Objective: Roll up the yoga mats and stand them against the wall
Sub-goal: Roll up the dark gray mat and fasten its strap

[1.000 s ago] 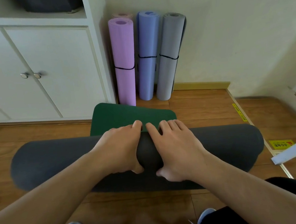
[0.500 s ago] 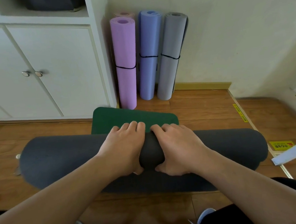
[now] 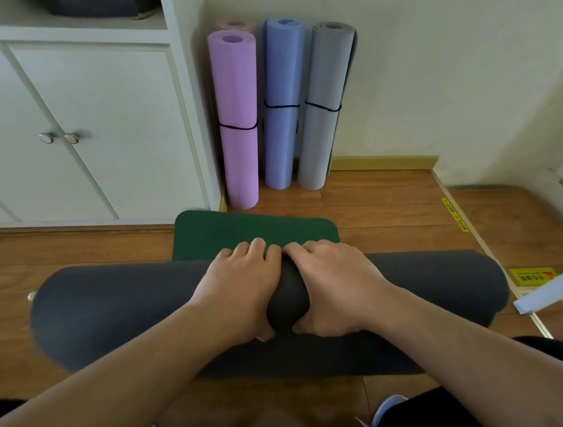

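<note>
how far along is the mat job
Done: purple mat, blue mat, grey mat and a pink one behind stand rolled in the corner. In hand: left hand and right hand grip the dark mat, nearly rolled. Left: the green mat, flat on the floor.
</note>
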Demonstrator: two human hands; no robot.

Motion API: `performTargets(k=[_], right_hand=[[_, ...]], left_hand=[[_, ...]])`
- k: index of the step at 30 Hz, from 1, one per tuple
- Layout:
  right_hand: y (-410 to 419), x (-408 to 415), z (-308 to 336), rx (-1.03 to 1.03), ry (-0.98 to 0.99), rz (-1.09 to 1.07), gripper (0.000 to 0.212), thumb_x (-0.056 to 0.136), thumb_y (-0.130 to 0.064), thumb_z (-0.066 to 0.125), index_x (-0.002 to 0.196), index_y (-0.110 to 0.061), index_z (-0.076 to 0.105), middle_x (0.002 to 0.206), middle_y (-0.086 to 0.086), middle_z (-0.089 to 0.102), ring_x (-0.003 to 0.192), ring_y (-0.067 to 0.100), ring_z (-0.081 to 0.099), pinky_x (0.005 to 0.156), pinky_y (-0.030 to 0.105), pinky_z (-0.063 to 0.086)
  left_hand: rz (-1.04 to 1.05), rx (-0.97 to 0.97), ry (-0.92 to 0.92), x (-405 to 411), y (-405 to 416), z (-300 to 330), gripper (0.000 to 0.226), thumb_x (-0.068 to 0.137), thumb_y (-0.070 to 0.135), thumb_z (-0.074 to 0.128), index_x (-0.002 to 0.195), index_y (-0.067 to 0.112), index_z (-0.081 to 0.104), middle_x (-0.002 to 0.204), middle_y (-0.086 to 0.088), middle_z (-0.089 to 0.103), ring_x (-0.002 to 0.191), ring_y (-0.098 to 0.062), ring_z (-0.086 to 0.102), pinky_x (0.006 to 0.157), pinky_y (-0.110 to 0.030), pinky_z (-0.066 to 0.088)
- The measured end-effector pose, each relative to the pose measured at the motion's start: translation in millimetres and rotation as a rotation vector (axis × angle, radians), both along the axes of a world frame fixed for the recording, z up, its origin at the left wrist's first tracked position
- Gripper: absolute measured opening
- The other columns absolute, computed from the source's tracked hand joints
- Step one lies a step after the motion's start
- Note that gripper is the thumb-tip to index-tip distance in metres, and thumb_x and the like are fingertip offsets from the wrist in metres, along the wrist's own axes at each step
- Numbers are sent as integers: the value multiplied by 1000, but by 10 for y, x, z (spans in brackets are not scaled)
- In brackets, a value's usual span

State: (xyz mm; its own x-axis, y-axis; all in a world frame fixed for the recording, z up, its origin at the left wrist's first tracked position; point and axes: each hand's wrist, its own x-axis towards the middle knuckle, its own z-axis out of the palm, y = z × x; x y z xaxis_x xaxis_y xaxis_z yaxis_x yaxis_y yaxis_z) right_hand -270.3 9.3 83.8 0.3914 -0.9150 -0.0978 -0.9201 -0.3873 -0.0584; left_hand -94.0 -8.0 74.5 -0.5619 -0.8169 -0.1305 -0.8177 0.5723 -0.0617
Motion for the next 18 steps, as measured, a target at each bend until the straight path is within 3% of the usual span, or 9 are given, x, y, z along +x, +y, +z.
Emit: performTargets(k=[5, 7, 11, 14, 18], right_hand=[[82, 19, 11, -63, 117, 23, 127, 67, -60, 91, 160, -20, 15, 155, 9, 30, 144, 31, 32, 126, 47, 30], [61, 10, 1, -41, 169, 11, 127, 65, -61, 92, 159, -19, 19, 151, 8, 36, 141, 31, 39, 123, 47, 34], [27, 13, -50, -33, 86, 24, 104, 63, -62, 91, 144, -21, 40, 131, 3, 53, 119, 26, 55, 102, 44, 51], [16, 25, -53, -43, 66, 16, 103, 64, -65, 89, 144, -21, 41, 131, 3, 54, 119, 25, 55, 100, 44, 52], [24, 27, -66, -31, 42, -1, 102, 65, -65, 87, 145, -23, 40, 131, 2, 53, 120, 25, 54, 103, 42, 50]], left_hand=[[35, 101, 116, 70, -119, 112, 92, 58, 61, 90, 130, 28, 43, 120, 10, 55, 105, -15, 57, 95, -35, 52], [54, 153, 130, 87, -123, 132, 93, 58, 64, 90, 129, 30, 41, 118, 13, 56, 103, -13, 58, 92, -34, 53], [49, 171, 88, 101, -91, 94, 96, 59, 66, 88, 133, 29, 39, 124, 11, 55, 109, -14, 55, 97, -33, 49], [22, 71, 18, 86, -32, 12, 109, 60, 68, 86, 146, 24, 36, 138, 3, 44, 126, -20, 47, 112, -39, 43], [18, 11, 10, 2, -1, -44, 103, 63, 63, 88, 142, 21, 38, 135, 1, 46, 122, -22, 49, 108, -41, 46]])
